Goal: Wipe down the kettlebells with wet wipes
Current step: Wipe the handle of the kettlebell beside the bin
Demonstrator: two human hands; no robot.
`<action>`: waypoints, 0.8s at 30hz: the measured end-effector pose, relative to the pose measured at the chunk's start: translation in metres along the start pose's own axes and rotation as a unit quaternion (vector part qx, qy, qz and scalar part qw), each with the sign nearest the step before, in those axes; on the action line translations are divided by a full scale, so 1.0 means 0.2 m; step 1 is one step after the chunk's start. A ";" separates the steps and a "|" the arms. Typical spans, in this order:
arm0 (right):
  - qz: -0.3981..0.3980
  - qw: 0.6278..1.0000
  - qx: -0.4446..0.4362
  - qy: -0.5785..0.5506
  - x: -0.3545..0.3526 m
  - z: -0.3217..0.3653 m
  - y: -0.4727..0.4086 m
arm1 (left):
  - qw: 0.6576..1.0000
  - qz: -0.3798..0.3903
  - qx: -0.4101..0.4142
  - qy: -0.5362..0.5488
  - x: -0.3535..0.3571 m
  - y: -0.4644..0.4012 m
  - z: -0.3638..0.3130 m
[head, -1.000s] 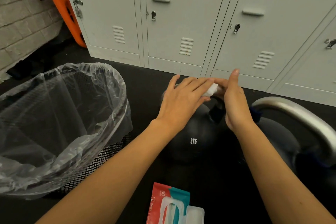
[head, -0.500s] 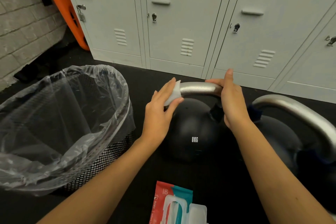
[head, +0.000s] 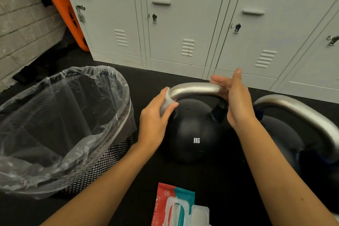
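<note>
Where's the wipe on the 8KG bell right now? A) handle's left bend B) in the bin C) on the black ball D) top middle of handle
A: the left hand pinches the wet wipe around the left bend of the 8KG kettlebell handle.

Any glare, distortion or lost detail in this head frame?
Head view: wide-angle bowing tilts the lockers; soft sheen on the 8KG kettlebell's handle and the bin liner; black kettlebell bodies merge into the dark floor; hands sharp.

A gym locker room: grey metal lockers, black rubber floor, kettlebells.
</note>
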State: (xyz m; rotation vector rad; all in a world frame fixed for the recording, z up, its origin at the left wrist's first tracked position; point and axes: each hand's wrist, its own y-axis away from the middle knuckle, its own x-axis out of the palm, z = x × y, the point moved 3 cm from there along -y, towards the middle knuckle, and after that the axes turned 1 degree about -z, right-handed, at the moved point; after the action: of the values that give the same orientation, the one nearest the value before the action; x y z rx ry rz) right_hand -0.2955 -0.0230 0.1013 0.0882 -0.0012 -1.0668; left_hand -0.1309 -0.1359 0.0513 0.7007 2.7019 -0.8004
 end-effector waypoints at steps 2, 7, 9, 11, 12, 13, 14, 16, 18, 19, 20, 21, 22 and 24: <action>-0.004 1.000 0.004 -0.023 -0.01 0.01 -0.01 | 0.995 0.012 0.076 -0.058 0.00 -0.05 -0.05; -0.015 0.998 -0.003 -0.063 -0.02 0.05 -0.02 | 0.921 0.066 0.274 -0.269 0.08 -0.17 -0.20; -0.016 0.998 -0.019 -0.063 -0.02 0.06 0.00 | 0.906 0.086 0.294 -0.292 0.12 -0.20 -0.25; -0.016 0.997 -0.064 -0.048 -0.02 0.07 0.02 | 0.906 0.112 0.288 -0.289 0.15 -0.22 -0.28; -0.012 0.995 -0.098 -0.030 -0.02 0.08 0.03 | 0.910 0.124 0.277 -0.283 0.16 -0.22 -0.28; -0.001 0.991 -0.136 -0.008 -0.02 0.09 0.04 | 0.918 0.133 0.259 -0.270 0.16 -0.22 -0.28; 0.020 0.985 -0.172 0.012 0.00 0.10 0.06 | 0.928 0.134 0.239 -0.252 0.16 -0.22 -0.27; 0.071 0.970 -0.226 0.049 0.05 0.11 0.09 | 0.947 0.099 0.208 -0.223 0.14 -0.21 -0.26; 0.111 0.958 -0.249 0.085 0.10 0.12 0.12 | 0.959 0.056 0.171 -0.220 0.12 -0.18 -0.23; 0.124 0.952 -0.257 0.114 0.12 0.12 0.13 | 0.963 0.045 0.151 -0.217 0.10 -0.17 -0.21; 0.133 0.942 -0.266 0.154 0.14 0.12 0.13 | 0.968 0.043 0.131 -0.209 0.09 -0.15 -0.18; 0.138 0.930 -0.274 0.203 0.16 0.11 0.13 | 0.974 0.044 0.107 -0.197 0.08 -0.14 -0.16; 0.140 0.915 -0.281 0.254 0.18 0.10 0.13 | 0.978 0.047 0.080 -0.185 0.06 -0.12 -0.12; 0.129 0.881 -0.312 0.330 0.24 0.08 0.14 | 0.984 0.051 0.028 -0.170 0.03 -0.08 -0.05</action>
State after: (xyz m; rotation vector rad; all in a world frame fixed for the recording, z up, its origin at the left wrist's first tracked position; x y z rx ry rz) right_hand -0.2494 -0.0522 0.1176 -0.1342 0.9242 -0.6845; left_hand -0.1455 -0.1400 0.0650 0.6414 2.3290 -0.8828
